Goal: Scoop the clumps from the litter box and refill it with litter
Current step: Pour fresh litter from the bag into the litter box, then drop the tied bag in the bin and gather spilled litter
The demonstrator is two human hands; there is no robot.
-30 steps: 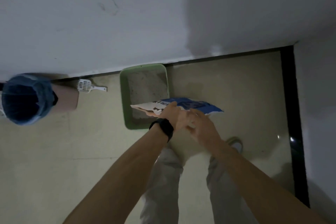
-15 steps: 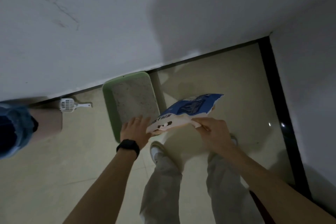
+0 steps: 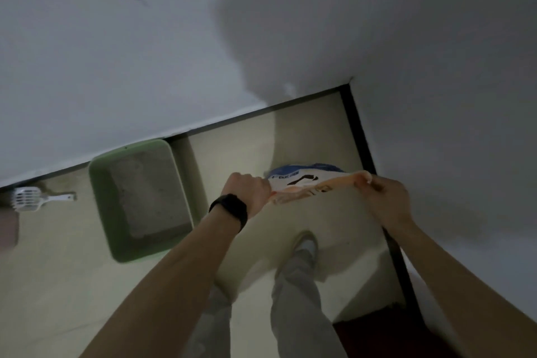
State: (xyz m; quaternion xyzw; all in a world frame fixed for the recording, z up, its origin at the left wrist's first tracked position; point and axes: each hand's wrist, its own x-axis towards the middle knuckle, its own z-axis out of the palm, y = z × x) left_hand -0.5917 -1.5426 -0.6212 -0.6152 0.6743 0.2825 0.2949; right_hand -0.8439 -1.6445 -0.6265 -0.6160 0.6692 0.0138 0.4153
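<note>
While I am stretching the top edge of the litter bag (image 3: pixel 308 183) taut, my left hand (image 3: pixel 247 192) is pinching one corner and my right hand (image 3: pixel 389 197) the other, probably to work the mouth. Left of my left grip, the green litter box (image 3: pixel 100 200) is sitting against the wall, holding grey litter (image 3: pixel 148 192). Farther left, the white scoop (image 3: pixel 29 197) is lying unused. I am counting one bag, one box, one scoop.

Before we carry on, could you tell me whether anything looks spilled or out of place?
Nothing stands out: the litter box sits by the wall, the scoop lies on the floor beside it, and the left hand and right hand grip the bag. No spill shows.
</note>
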